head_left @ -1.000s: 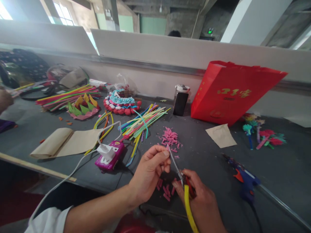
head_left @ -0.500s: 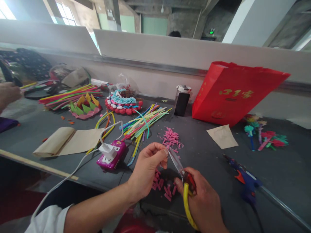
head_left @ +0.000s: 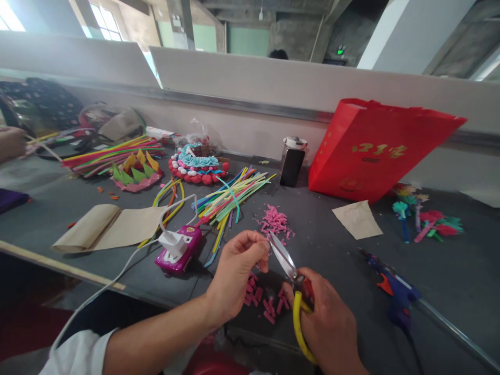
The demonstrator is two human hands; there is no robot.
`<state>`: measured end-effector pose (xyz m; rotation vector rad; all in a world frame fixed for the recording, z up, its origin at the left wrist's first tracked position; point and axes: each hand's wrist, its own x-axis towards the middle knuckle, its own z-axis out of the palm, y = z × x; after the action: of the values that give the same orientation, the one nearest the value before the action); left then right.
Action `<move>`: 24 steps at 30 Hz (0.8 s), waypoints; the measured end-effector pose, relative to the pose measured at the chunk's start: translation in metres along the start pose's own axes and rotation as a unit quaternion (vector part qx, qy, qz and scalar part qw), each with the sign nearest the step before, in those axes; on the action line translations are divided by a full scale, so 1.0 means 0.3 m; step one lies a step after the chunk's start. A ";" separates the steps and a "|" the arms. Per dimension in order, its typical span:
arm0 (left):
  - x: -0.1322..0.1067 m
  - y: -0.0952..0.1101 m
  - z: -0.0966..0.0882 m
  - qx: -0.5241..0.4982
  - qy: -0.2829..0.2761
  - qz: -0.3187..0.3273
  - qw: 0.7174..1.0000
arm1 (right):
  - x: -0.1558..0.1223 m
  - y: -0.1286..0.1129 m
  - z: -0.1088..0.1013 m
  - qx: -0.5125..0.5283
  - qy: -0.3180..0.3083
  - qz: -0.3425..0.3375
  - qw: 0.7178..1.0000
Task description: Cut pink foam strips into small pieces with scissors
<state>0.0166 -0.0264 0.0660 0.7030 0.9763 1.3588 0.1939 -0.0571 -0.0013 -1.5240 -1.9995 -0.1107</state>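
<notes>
My right hand [head_left: 326,325] is closed round the yellow and red handles of a pair of scissors [head_left: 289,268], whose blades point up and left with their tips slightly apart. My left hand [head_left: 236,273] is pinched shut just left of the blade tips, on something too small to make out. Below both hands lie several short pink cut pieces [head_left: 263,302] on the dark grey table [head_left: 332,245]. A larger heap of pink pieces [head_left: 275,220] lies just beyond the blades.
Coloured strips [head_left: 230,198], a purple power strip [head_left: 179,250] with white plug, brown paper [head_left: 105,226], a beaded cake-shaped piece [head_left: 197,164], a bottle [head_left: 292,160], a red bag [head_left: 375,148], a blue glue gun [head_left: 390,291]. Another person's hand [head_left: 11,143] at far left.
The scissor blades have parted a little and shifted slightly lower. More pink pieces now lie beneath my hands. The other person's hand at far left has moved.
</notes>
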 end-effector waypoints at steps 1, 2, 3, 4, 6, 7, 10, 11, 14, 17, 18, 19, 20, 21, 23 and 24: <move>0.001 0.000 0.001 -0.001 0.000 0.000 1.000 | -0.001 0.004 0.003 -0.007 0.012 -0.008 1.000; 0.002 0.001 0.001 -0.002 0.001 0.000 1.000 | -0.003 0.008 0.006 -0.013 0.024 -0.018 0.999; 0.003 0.001 0.002 -0.003 0.002 0.000 1.000 | -0.005 0.012 0.010 -0.018 0.034 -0.029 0.999; 0.004 0.001 0.002 -0.003 0.004 0.001 1.000 | -0.007 0.016 0.013 -0.022 0.042 -0.039 0.998; 0.005 -0.001 0.001 -0.003 0.006 0.003 1.000 | -0.011 0.021 0.018 -0.029 0.049 -0.056 0.997; 0.005 -0.002 0.000 -0.003 0.005 0.003 1.000 | -0.012 0.022 0.019 -0.033 0.050 -0.061 0.996; 0.004 -0.005 -0.002 -0.004 0.001 0.000 1.000 | -0.017 0.022 0.021 -0.037 0.049 -0.069 0.996; 0.004 -0.005 -0.002 -0.004 -0.001 -0.002 1.000 | -0.019 0.022 0.021 -0.036 0.047 -0.068 0.996; 0.001 -0.003 0.002 -0.009 -0.001 -0.008 1.000 | -0.023 0.022 0.021 -0.016 0.031 -0.060 0.998; -0.002 -0.001 0.006 -0.008 -0.006 -0.015 1.000 | -0.018 0.021 0.017 0.009 0.006 -0.026 1.000; -0.003 -0.002 0.007 -0.006 -0.009 -0.018 1.000 | -0.013 0.020 0.014 0.015 -0.006 -0.008 1.000; -0.003 -0.003 0.007 -0.006 -0.013 -0.020 1.000 | -0.008 0.018 0.011 0.019 -0.018 0.010 1.000; -0.003 -0.004 0.008 -0.008 -0.015 -0.021 1.000 | -0.002 0.016 0.008 0.024 -0.033 0.024 0.999; -0.004 -0.005 0.008 -0.011 -0.017 -0.024 1.000 | 0.004 0.014 0.005 0.030 -0.045 0.039 0.998; -0.003 -0.006 0.008 -0.021 -0.020 -0.031 0.999 | 0.011 0.009 0.000 0.042 -0.053 0.051 0.996; -0.002 -0.007 0.008 -0.026 -0.022 -0.035 0.999 | 0.012 0.007 -0.002 0.047 -0.054 0.057 0.996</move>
<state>0.0197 -0.0270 0.0654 0.6509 0.9194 1.2979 0.1955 -0.0536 0.0003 -1.6097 -1.9656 0.1115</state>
